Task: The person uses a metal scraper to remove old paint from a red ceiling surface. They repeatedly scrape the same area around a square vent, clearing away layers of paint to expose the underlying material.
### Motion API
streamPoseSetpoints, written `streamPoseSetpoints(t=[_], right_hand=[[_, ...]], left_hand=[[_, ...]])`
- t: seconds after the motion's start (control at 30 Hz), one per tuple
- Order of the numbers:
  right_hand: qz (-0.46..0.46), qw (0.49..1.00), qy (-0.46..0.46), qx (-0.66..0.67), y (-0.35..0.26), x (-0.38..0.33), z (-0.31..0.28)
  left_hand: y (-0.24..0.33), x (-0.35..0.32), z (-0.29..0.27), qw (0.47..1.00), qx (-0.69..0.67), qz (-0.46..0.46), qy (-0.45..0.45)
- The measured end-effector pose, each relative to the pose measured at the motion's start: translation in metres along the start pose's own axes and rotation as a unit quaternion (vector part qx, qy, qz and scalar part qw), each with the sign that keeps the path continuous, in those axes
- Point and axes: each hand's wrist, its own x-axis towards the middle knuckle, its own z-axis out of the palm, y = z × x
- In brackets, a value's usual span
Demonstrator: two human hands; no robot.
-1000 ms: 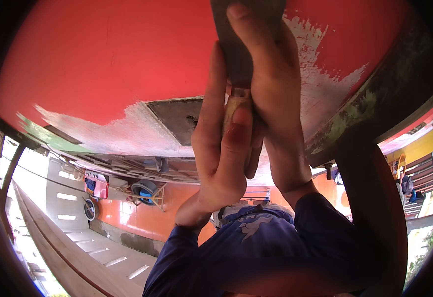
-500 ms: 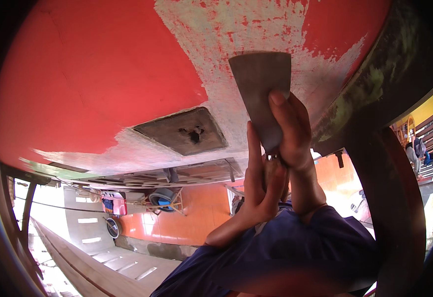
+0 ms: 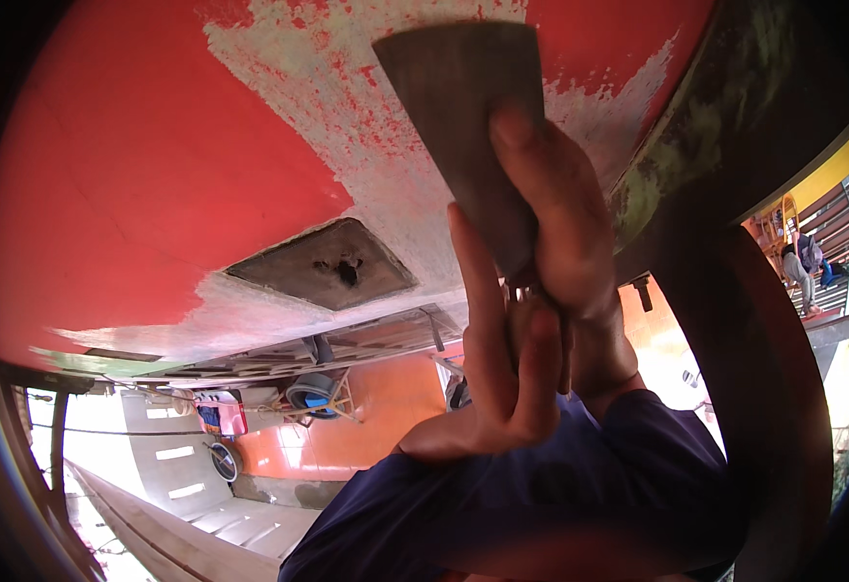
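Observation:
A broad scraper [image 3: 458, 121] with a dark, flared metal blade points upward in front of a curved red painted surface [image 3: 143, 155]. My right hand [image 3: 565, 218] grips it at the right, its thumb pressed flat on the blade. Lower down, my left hand [image 3: 507, 373] is closed round the handle, with one finger stretched along the blade's left edge. The fingers hide most of the handle. Behind the blade, a pale patch [image 3: 298, 87] speckled with red runs across the paint; whether the blade's edge touches it I cannot tell.
A dark four-sided panel [image 3: 284, 267] with a ragged hole is set into the surface. To the right stands a thick dark post [image 3: 774, 349]. Beyond are an orange tiled floor [image 3: 386, 403], a tub [image 3: 308, 393] and a person [image 3: 798, 272].
Both hands and the scraper have moved up and slightly left in the picture and look larger. The painted surface has shifted a little leftward in view. The grip looks the same.

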Motion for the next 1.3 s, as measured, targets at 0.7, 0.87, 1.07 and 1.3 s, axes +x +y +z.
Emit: streamPoseSetpoints(t=[0.7,0.87,1.07,1.3], right_hand=[[0.027,0.999,-0.028,0.02,0.002,-0.001,-0.013],[0.022,0.999,-0.014,0.034,0.001,0.002,-0.009],[0.012,1.0,0.002,0.028,-0.004,0.003,-0.004],[0.035,0.998,-0.015,0.048,-0.005,0.001,-0.002]], left_hand=[[0.006,-0.005,-0.004,0.997,-0.055,-0.044,-0.041],[0.001,0.004,0.011,0.995,-0.087,0.041,0.0],[0.003,0.012,0.014,0.996,-0.048,0.075,0.016],[0.005,0.01,0.016,0.996,-0.058,0.069,0.005]])
